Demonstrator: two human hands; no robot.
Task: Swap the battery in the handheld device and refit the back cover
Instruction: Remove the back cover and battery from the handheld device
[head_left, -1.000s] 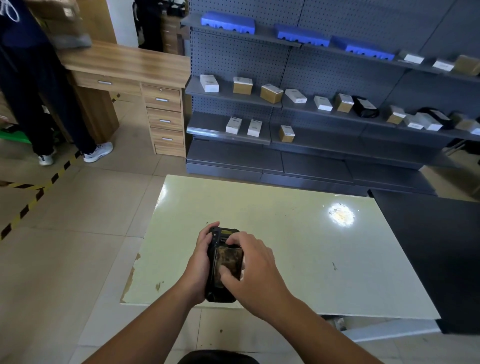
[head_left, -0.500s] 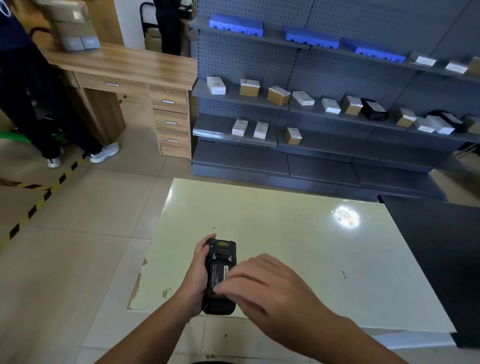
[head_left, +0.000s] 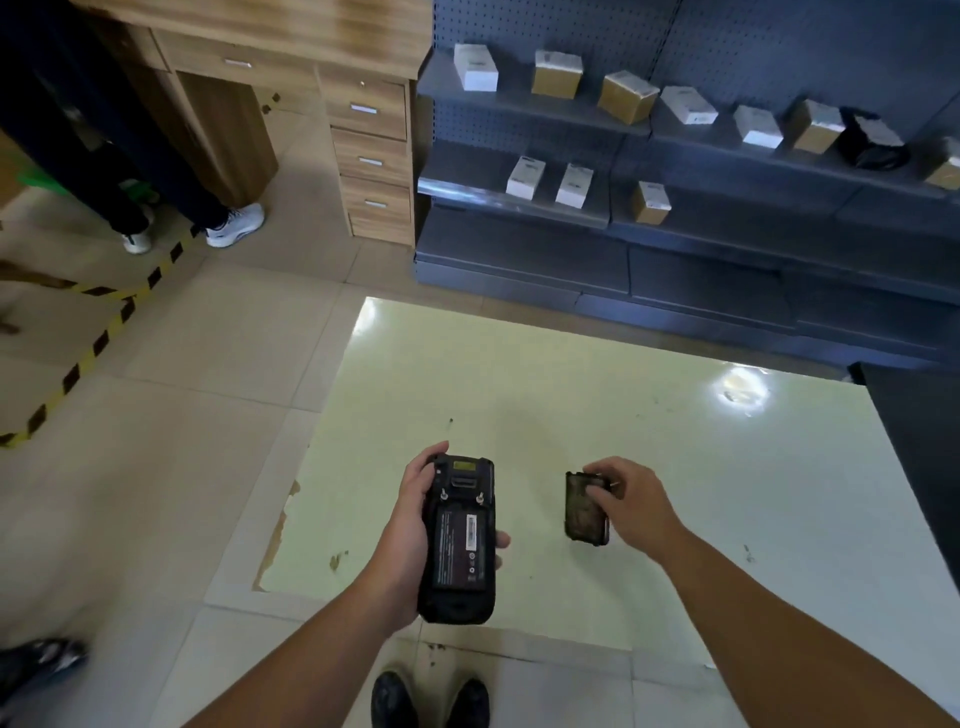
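My left hand (head_left: 405, 540) grips a black handheld device (head_left: 458, 538) back side up, above the near edge of the pale green table (head_left: 675, 467). Its back cover is off, and a black battery (head_left: 462, 545) with a white label lies exposed in the compartment. To the right, my right hand (head_left: 631, 501) holds the dark, worn back cover (head_left: 584, 512) by its upper edge, just over the tabletop and apart from the device.
A black surface (head_left: 919, 441) adjoins the table's right side. Grey shelving (head_left: 675, 171) with small boxes stands behind the table, and a wooden desk (head_left: 311, 78) at the back left. Another person's legs (head_left: 130, 156) are at far left. My shoes (head_left: 431, 701) show below.
My right hand lifted the back cover off the device and carried it to the right, exposing the battery. My head tilted down and the device sits lower in view.
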